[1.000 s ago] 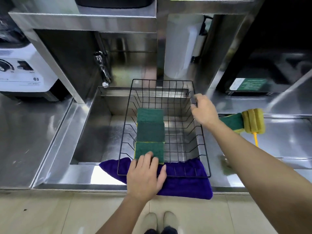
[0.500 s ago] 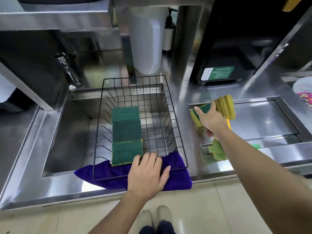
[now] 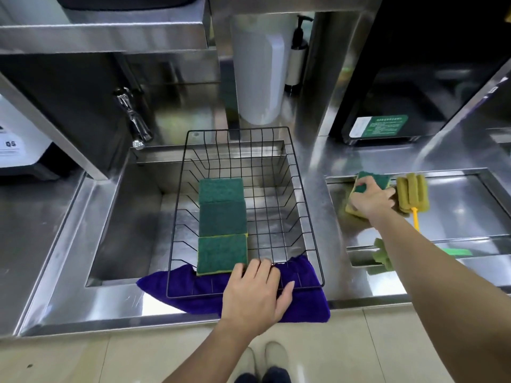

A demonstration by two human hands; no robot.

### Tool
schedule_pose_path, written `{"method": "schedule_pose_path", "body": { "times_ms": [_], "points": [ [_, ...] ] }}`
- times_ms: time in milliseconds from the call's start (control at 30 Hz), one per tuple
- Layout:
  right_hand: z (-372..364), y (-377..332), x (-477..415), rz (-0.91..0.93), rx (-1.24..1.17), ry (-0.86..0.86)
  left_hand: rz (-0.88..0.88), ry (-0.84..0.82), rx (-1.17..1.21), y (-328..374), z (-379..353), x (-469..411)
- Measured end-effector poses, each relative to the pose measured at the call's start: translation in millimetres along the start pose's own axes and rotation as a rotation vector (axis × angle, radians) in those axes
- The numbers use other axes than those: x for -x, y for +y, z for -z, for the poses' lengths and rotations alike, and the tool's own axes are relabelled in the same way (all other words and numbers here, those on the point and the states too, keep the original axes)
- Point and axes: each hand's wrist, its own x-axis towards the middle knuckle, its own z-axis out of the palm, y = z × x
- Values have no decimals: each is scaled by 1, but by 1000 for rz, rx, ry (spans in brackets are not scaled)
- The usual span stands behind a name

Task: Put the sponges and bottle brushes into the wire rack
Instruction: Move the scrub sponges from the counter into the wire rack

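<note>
A black wire rack (image 3: pixel 309 217) sits over the sink, its front on a purple cloth (image 3: pixel 301 305). Three green sponges (image 3: pixel 222 225) lie in a row inside it. My left hand (image 3: pixel 255 293) rests flat on the rack's front edge, fingers apart. On the right counter my right hand (image 3: pixel 370 200) closes on a green and yellow sponge (image 3: pixel 376 180) lying on a small stack. A bottle brush (image 3: pixel 412 193) with a yellow-green sponge head and yellow handle lies just right of that hand. A second brush (image 3: pixel 383 257) shows partly under my forearm.
A steel sink (image 3: pixel 130 217) with a tap (image 3: pixel 132 117) lies under the rack. A recessed steel tray (image 3: pixel 470 205) holds the brushes. A white canister (image 3: pixel 257 70) and a pump bottle (image 3: pixel 297 53) stand behind. A black appliance (image 3: pixel 392 100) sits at the back right.
My right hand has moved from the rack's right rim over to the counter and come down onto the sponge stack. My left hand stays on the rack's front edge.
</note>
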Motion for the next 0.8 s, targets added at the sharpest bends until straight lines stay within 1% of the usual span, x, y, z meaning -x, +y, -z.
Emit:
{"method": "schedule_pose_path", "body": {
  "times_ms": [167, 267, 333, 467, 500, 567, 600, 667, 733, 800],
  "points": [
    [12, 5, -6, -81, -129, -79, 1, 30, 20, 1, 0, 0],
    [6, 2, -1, -90, -25, 11, 2, 37, 23, 1, 0, 0],
    [1, 0, 3, -84, -114, 97, 9, 31, 21, 0, 1, 0],
    [10, -21, 11, 57, -587, 268, 37, 26, 42, 0, 3, -1],
    [16, -30, 13, 93, -668, 270, 41, 31, 52, 0, 4, 0],
    [24, -49, 18, 176, -758, 205, 45, 55, 64, -3, 4, 3],
    [25, -58, 22, 228, -775, 167, 55, 67, 52, -7, 4, 5],
    [20, -71, 31, 365, -744, 146, 102, 81, -14, -20, 5, 8],
    [8, -83, 41, 500, -673, 124, 146, 81, -66, -30, 5, 9],
    [-6, -93, 48, 590, -579, 77, 163, 85, -70, -31, 4, 10]
  ]
}}
